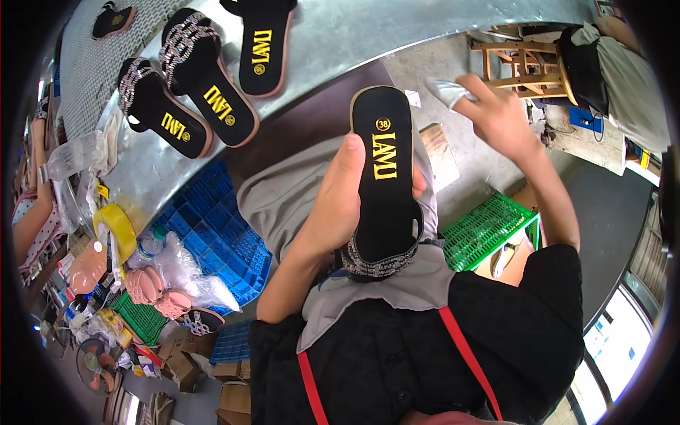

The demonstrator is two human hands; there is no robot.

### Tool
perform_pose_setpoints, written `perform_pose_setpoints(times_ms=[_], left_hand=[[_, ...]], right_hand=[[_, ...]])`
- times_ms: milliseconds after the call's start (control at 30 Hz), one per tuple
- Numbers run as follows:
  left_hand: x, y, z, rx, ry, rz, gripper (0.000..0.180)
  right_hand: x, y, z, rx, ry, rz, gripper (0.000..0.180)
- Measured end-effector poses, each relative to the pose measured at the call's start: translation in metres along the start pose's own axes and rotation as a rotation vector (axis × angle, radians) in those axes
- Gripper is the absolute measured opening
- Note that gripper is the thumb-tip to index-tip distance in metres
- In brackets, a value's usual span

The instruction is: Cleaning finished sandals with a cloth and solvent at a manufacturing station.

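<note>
A black slide sandal (386,191) with yellow print on its insole and a glittery beaded strap is upright in front of my chest, heel end away from me. My left hand (336,195) grips it, thumb along the insole's edge and fingers behind. Raised off to the right, apart from the sandal, my right hand (496,117) pinches a small whitish cloth (450,92) at its fingertips. On the metal table ahead lie similar sandals, one with its strap to the left (163,106), another beaded one (209,78) beside it, and a plainer-looking one (265,53) cut off by the picture's edge.
Blue plastic crates (212,234) stand below the table at the left, and a green crate (489,230) is at my right. Yellow tape (117,230), a plastic bottle (74,156) and pink sandals (145,287) lie at the left. A wooden stool (524,71) and another person (623,85) are at the far right.
</note>
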State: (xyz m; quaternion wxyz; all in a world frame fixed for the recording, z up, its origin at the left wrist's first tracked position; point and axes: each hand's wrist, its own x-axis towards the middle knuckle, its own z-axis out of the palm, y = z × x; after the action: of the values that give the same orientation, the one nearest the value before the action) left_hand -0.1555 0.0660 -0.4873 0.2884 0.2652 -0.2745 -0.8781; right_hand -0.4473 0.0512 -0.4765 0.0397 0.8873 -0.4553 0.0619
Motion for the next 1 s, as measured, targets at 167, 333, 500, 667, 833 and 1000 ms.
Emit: perform_pose_setpoints(times_ms=[167, 333, 500, 667, 833, 1000], left_hand=[[0.032, 0.027, 0.010, 0.028, 0.062, 0.016, 0.058], [0.131, 0.083, -0.008, 0.373, 0.218, 0.314, 0.040], [0.187, 0.125, -0.059, 1.542, 0.461, 0.653, 0.032], [0.121, 0.106, 0.024, 1.460, 0.293, 0.768, 0.026], [0.033, 0.051, 0.029, 1.115, -0.458, 0.305, 0.033], [-0.004, 0.023, 0.001, 1.340, -0.274, 0.629, 0.023]], right_hand=[[-0.022, -0.030, 0.037, 0.365, -0.021, 0.384, 0.053], [-0.027, -0.063, 0.064, 0.729, 0.132, 0.430, 0.056], [-0.022, -0.092, 0.055, 1.275, 0.182, 0.593, 0.060], [-0.032, -0.104, 0.025, 1.594, 0.216, 0.751, 0.013], [-0.029, -0.112, 0.010, 1.814, 0.130, 0.478, 0.016], [-0.016, -0.131, -0.008, 1.871, -0.138, 0.393, 0.021]])
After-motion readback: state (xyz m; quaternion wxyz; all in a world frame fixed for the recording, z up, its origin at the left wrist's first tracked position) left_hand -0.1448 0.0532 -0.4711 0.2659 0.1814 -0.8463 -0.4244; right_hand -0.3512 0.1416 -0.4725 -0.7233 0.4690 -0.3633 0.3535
